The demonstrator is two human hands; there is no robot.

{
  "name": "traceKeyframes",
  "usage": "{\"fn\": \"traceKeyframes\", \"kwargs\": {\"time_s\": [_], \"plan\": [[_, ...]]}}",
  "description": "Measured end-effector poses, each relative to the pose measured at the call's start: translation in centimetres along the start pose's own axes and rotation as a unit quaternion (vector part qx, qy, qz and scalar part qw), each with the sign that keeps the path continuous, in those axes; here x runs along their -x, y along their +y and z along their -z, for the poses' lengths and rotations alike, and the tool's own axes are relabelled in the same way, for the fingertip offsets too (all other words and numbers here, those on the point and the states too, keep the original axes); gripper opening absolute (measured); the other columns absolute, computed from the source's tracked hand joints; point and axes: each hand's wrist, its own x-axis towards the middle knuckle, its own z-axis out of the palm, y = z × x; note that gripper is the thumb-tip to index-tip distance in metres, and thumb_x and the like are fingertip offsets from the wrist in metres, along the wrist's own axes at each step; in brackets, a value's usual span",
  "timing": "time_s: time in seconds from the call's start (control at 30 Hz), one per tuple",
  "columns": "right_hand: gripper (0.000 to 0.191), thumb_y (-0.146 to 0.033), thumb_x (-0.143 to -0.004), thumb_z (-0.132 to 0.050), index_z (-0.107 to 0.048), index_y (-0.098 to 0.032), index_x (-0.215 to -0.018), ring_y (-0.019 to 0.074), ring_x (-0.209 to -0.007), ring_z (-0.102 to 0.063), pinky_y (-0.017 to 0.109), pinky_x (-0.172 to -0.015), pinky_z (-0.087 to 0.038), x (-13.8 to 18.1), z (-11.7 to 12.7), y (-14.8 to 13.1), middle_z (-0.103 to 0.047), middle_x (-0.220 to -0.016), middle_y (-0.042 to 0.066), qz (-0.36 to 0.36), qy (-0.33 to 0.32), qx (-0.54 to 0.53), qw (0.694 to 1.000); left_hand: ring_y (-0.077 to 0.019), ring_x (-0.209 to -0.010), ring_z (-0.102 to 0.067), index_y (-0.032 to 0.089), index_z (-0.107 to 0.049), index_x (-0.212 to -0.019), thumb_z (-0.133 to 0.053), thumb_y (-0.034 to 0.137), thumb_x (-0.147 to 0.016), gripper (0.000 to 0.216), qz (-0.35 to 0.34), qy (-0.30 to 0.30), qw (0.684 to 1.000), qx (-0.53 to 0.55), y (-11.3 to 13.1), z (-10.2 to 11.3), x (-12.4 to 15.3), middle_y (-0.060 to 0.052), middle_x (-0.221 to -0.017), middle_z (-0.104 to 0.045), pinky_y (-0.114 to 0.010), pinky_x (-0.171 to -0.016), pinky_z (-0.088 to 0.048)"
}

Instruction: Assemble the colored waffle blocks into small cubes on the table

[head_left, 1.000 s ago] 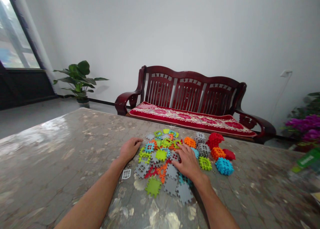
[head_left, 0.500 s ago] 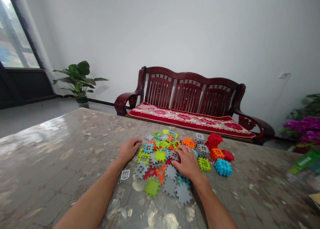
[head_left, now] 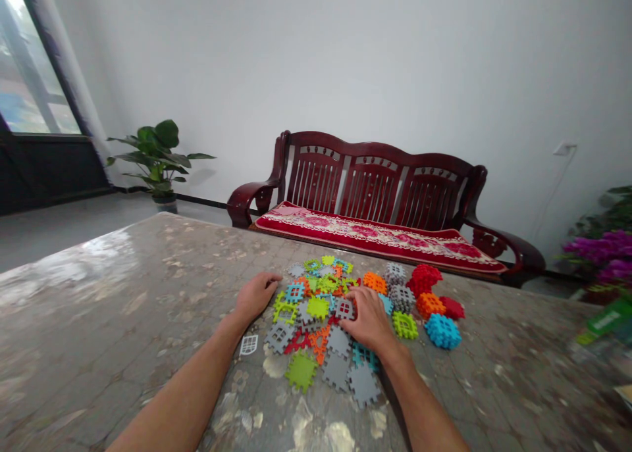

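Note:
My left hand (head_left: 255, 297) rests on the table just left of a loose heap of plastic interlocking tiles, its fingers loosely bent, slightly apart and holding nothing. At the heap's right side, my right hand (head_left: 368, 317) has thumb and forefinger closed on the edges of a grey window tile (head_left: 344, 308). Beside that piece lies a lime-green tile (head_left: 317, 308). Nearer me are a larger green tile (head_left: 301, 371), an orange triangular frame (head_left: 320, 342) and several flat grey tiles (head_left: 363, 383). A white window insert (head_left: 249, 345) sits apart, close to my left forearm.
Right of the heap stand stacked tiles: orange (head_left: 375, 282), grey (head_left: 401, 298), red (head_left: 424, 279) and blue (head_left: 442, 331). The patterned table (head_left: 148, 294) stretches left. Beyond it is a wooden bench (head_left: 370, 182). A green-labelled item (head_left: 605, 320) is at the far right.
My right hand's fingers have drawn in from a spread pose and closed at the grey window tile. My left hand stays in place.

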Motion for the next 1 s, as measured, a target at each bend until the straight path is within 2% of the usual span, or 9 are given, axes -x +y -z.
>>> {"fn": "traceKeyframes", "kwargs": {"time_s": [0.13,0.23,0.5,0.7,1.0], "plan": [[0.042,-0.025,-0.067,-0.072,-0.063,-0.023,-0.108,0.0263,-0.109,-0.054,0.038,-0.097,-0.042,-0.3,0.4,0.3,-0.065,-0.114,0.006,-0.010,0.016,-0.017,1.000,-0.0193,-0.106,-0.065,0.025,-0.074,-0.107,-0.047,0.025,-0.088,0.032,0.000,0.002,1.000,-0.001,0.1,0.2,0.1,-0.002,-0.116,-0.074,-0.029,-0.095,-0.048],[0.046,-0.022,-0.068,-0.070,-0.064,-0.023,-0.113,0.0267,-0.109,-0.055,0.038,-0.096,-0.042,-0.8,1.3,1.4,-0.066,-0.113,0.006,-0.021,0.037,-0.015,0.999,-0.0196,-0.107,-0.065,0.025,-0.074,-0.107,-0.047,0.026,-0.088,0.032,-0.003,-0.001,1.000,0.002,0.1,0.3,0.0,-0.002,-0.116,-0.074,-0.029,-0.095,-0.048],[0.051,-0.024,-0.074,-0.065,-0.062,-0.020,-0.125,0.0269,-0.110,-0.056,0.040,-0.100,-0.040,-0.8,6.2,7.8,-0.066,-0.122,0.008,-0.118,0.124,0.069,0.983,-0.0197,-0.107,-0.066,0.025,-0.073,-0.108,-0.046,0.026,-0.089,0.033,-0.003,-0.005,1.000,-0.006,-0.3,-0.1,-0.2,-0.003,-0.117,-0.073,-0.029,-0.093,-0.048],[0.054,-0.025,-0.077,-0.063,-0.061,-0.018,-0.130,0.0281,-0.109,-0.059,0.039,-0.096,-0.043,-0.1,7.4,9.8,-0.069,-0.119,0.011,-0.175,0.102,0.113,0.973,-0.0193,-0.107,-0.066,0.025,-0.072,-0.109,-0.045,0.028,-0.090,0.033,-0.005,-0.007,1.000,-0.017,-0.7,-0.3,-0.4,-0.002,-0.118,-0.073,-0.028,-0.092,-0.048],[0.058,-0.022,-0.077,-0.063,-0.058,-0.012,-0.134,0.0302,-0.111,-0.060,0.039,-0.097,-0.044,-0.2,7.0,10.9,-0.068,-0.123,0.014,-0.176,0.061,0.139,0.973,-0.0191,-0.108,-0.065,0.025,-0.072,-0.109,-0.045,0.027,-0.090,0.033,-0.005,-0.008,1.000,-0.011,-0.7,-0.4,-0.4,-0.002,-0.119,-0.072,-0.028,-0.095,-0.047]]}}
